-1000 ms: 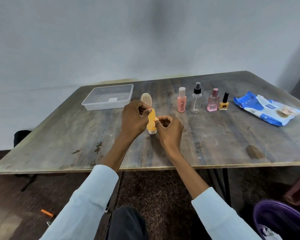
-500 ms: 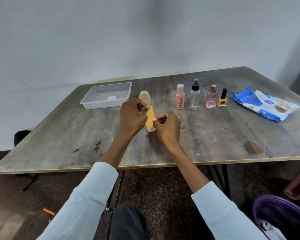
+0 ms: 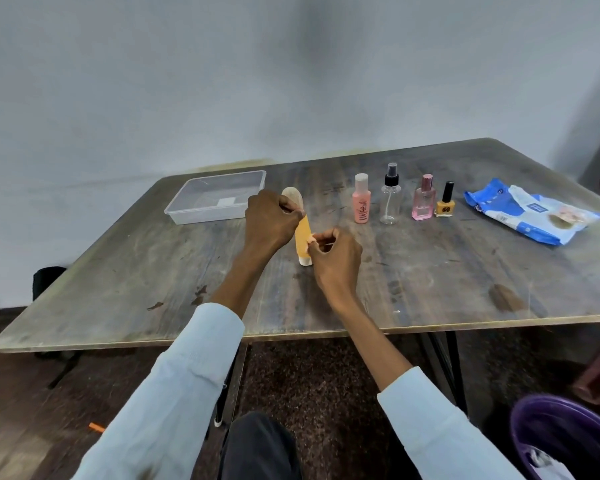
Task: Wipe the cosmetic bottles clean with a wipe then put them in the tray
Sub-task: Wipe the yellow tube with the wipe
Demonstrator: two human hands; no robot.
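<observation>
Head view: my left hand (image 3: 271, 220) grips the orange bottle (image 3: 302, 237); right hand (image 3: 333, 256) fingers curl, pinching its side.

wall (image 3: 222, 81): plain grey | table (image 3: 430, 289): worn wood; floor (image 3: 21, 393): dark

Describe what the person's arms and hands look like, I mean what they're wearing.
Both arms wear long pale blue shirt sleeves, the left sleeve and the right sleeve, each pushed up so the forearm below it is bare. The left hand and right hand are bare: no gloves, and no rings, watch or bracelet show from this view.
</observation>
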